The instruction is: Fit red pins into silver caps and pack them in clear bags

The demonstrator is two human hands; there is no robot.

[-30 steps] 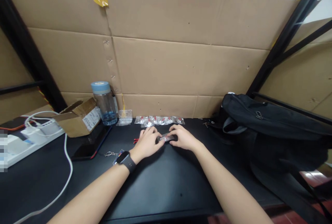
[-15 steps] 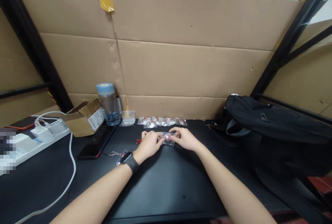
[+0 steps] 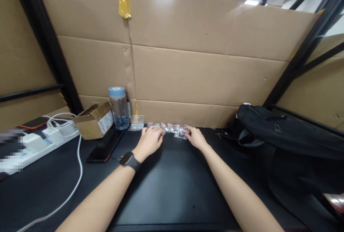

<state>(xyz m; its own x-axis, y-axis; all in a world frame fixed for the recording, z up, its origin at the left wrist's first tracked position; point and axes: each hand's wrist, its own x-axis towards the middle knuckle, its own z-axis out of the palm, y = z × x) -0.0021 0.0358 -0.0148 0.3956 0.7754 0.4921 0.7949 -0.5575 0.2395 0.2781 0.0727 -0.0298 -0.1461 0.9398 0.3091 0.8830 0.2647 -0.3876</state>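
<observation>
A: What do we record nearest us?

B: The bare near part of the counter (image 3: pixel 172 189), then a dark watch (image 3: pixel 129 160), worn on the left, with a phone (image 3: pixel 103 151) lying flat past it.

A: And the hands?

B: The right hand (image 3: pixel 195 137) has a narrow grip, thumb and fingers pinching the right edge of a clear packet (image 3: pixel 180 132). The left hand (image 3: pixel 149 140) is bent over the left end of the packet row (image 3: pixel 168 128); we cannot tell whether that grip holds anything.

A: Which step is in hand?

B: We judge it to be setting that packet in place, at the row's near side, toward its right end.

A: The next move?

B: In our judgement it calls for a light release, without dragging the neighbouring packets.

A: Containers?

B: The packet contains something silvery and red, too blurred for us to name. Beyond the phone stands an open cardboard box (image 3: pixel 90 130), its inside out of our sight. The blue-lidded bottle (image 3: pixel 120 108) holds a little liquid, low down.
</observation>
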